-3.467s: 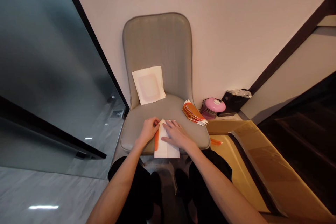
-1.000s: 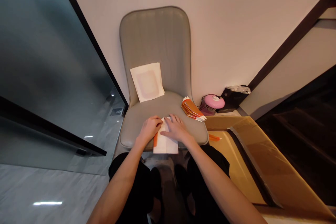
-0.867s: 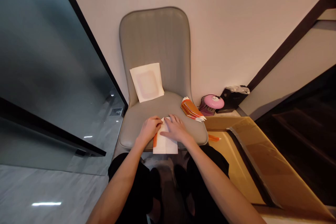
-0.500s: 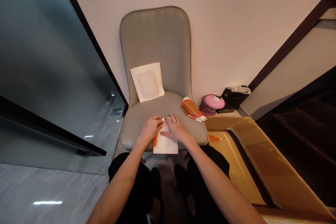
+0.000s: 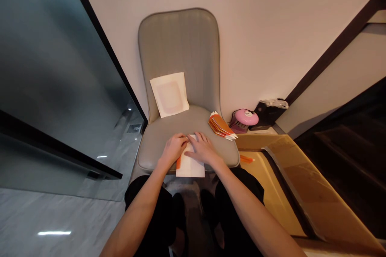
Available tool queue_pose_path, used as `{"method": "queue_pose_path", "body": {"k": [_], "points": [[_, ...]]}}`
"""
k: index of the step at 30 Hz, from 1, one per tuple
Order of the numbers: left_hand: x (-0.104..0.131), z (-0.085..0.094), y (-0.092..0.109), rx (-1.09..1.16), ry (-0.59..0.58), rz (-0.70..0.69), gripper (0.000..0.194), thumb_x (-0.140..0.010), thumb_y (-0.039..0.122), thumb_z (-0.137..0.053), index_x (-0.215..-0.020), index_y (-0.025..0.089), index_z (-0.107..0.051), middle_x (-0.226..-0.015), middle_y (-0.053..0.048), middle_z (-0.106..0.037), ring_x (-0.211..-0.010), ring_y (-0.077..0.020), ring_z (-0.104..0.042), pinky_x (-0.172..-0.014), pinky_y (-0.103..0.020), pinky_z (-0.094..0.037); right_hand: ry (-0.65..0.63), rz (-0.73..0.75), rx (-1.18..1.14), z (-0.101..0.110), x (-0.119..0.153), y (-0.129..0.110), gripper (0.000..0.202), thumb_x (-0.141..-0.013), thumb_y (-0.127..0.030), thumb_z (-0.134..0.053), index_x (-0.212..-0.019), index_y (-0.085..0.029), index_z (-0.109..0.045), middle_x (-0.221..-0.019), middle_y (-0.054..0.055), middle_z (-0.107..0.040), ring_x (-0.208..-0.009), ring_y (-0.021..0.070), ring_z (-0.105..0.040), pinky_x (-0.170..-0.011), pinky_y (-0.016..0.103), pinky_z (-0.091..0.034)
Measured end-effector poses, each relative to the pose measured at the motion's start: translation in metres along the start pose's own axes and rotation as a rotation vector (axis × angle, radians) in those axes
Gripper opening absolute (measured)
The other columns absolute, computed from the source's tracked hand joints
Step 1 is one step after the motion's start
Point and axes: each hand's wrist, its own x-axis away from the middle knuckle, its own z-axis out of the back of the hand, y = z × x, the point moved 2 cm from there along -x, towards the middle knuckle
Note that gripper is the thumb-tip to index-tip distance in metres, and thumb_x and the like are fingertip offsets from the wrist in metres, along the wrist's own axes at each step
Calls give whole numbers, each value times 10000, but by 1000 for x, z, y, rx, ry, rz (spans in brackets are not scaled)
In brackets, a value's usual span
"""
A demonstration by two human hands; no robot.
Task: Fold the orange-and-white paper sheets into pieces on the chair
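Observation:
A white sheet of paper (image 5: pixel 189 165) with an orange strip along its left side lies on the front of the grey chair seat, its lower end jutting past the seat edge. At its upper left, my left hand (image 5: pixel 174 146) is closed, the curled fingertips pinching the paper's edge. My right hand (image 5: pixel 203 147) rests flat over the upper part, fingers spread and thumb pointing left. A stack of folded orange-and-white papers (image 5: pixel 222 126) sits on the seat's right side. Larger white sheets (image 5: pixel 170 94) lean against the backrest.
The grey chair (image 5: pixel 179 40) stands against a wall. On the right is an open cardboard box (image 5: pixel 325 192) with an orange piece (image 5: pixel 247 159) inside it. Behind the box are a pink device (image 5: pixel 245 117) and a black box (image 5: pixel 269 112). A glass door (image 5: pixel 60 68) stands on the left.
Almost nothing differs. My left fingertips have shifted very slightly at the paper's upper edge, while my right hand stays flat on it.

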Motion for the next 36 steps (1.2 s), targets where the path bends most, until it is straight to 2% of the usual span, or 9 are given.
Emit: {"method": "queue_pose_path", "body": {"k": [8,12,15,19,21,25,28,31,36], "points": [[0,2,2,-7,-19,35,198,-936,164,-568,-1003,218,-746,-1011,-47,-686,-906,-174,-632,-824,-272,-476,-4,-4,-7,-1,0,1,782,-900,-613,-589,-1554,-244,-371,-1625,189,-287,-1507,377,-213,-1175,497,-204],[-1,2,0,-3,33,158,198,-913,155,-573,-1028,208,-725,-972,-57,-688,-874,-183,-635,-784,-277,-469,38,4,-21,1,1,0,798,-894,-561,-621,-1555,-198,-358,-1598,193,-331,-1484,362,-255,-1169,488,-233],[-4,0,-10,68,113,281,222,-872,129,-604,-1059,190,-707,-950,-61,-709,-850,-188,-645,-792,-289,-476,118,37,-83,2,-1,0,644,-909,-433,-631,-1479,-180,-474,-1521,179,-436,-1408,325,-369,-1136,448,-305],[-8,-2,-26,188,152,413,252,-839,124,-647,-1083,165,-697,-870,-51,-739,-825,-193,-669,-816,-303,-494,233,77,-197,2,-4,2,333,-938,-260,-562,-1248,-195,-666,-1420,127,-544,-1312,264,-463,-1105,404,-355],[-10,-2,-29,204,146,433,197,-845,148,-658,-1033,158,-712,-865,-61,-750,-828,-195,-678,-818,-304,-497,268,115,-235,1,-5,1,278,-950,-236,-541,-1174,-198,-700,-1376,117,-582,-1275,251,-496,-1091,403,-373],[-11,-4,-28,162,137,424,95,-863,176,-644,-880,144,-732,-875,-87,-756,-819,-195,-676,-794,-302,-490,280,145,-244,-4,-6,-4,227,-966,-284,-559,-1092,-201,-728,-1323,112,-627,-1209,249,-544,-1056,399,-401],[-10,-6,-28,166,143,427,100,-867,178,-642,-874,145,-736,-868,-83,-757,-807,-188,-674,-779,-294,-486,231,143,-198,-5,-5,-5,227,-968,-280,-562,-1104,-198,-724,-1344,107,-624,-1220,248,-539,-1051,396,-401],[-9,-6,-28,197,166,435,87,-865,174,-653,-872,143,-734,-842,-75,-753,-794,-181,-672,-759,-282,-480,187,127,-138,-4,-3,-5,279,-955,-277,-579,-1199,-201,-692,-1390,103,-603,-1261,265,-511,-1053,413,-397],[-7,-5,-28,202,171,479,90,-845,218,-702,-891,148,-732,-759,-50,-722,-730,-177,-650,-717,-280,-459,147,110,-65,0,0,-7,379,-961,-352,-581,-1313,-223,-633,-1465,100,-551,-1313,287,-456,-1048,444,-394]]}}
